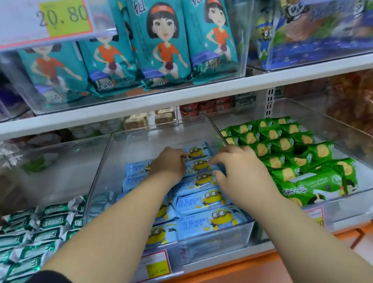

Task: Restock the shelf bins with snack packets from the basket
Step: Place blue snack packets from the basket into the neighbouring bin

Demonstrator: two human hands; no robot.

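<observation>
- The clear bin (102,163) sits on the lower shelf (272,257), with its front wall at the shelf's front edge. Both hands reach into it over that wall.
- A row of blue packets (207,202) runs from the front wall toward the rear wall, along the bin's right side. A few more lie by its left side.
- Each packet's long axis runs across the bin, left wall to right wall, so its two short ends face the two hands.
- The left hand (170,166) is near the rear of the row, fingers curled down onto the left end of a blue packet (199,165).
- The right hand (241,168) is at the same packet's right end, fingers and thumb curled round that edge. The hands are apart, with the packet between them.
- Judgement: the packet is being seated in the row. Both hands are about equally near it, and the free space lies just behind it, toward the rear wall.
- The basket is not in view.
- Green packets (293,150) fill the bin to the right, and silver-green packets (25,240) lie to the left.
- Teal bags (163,37) stand on the shelf above, beside a price tag (41,11).
</observation>
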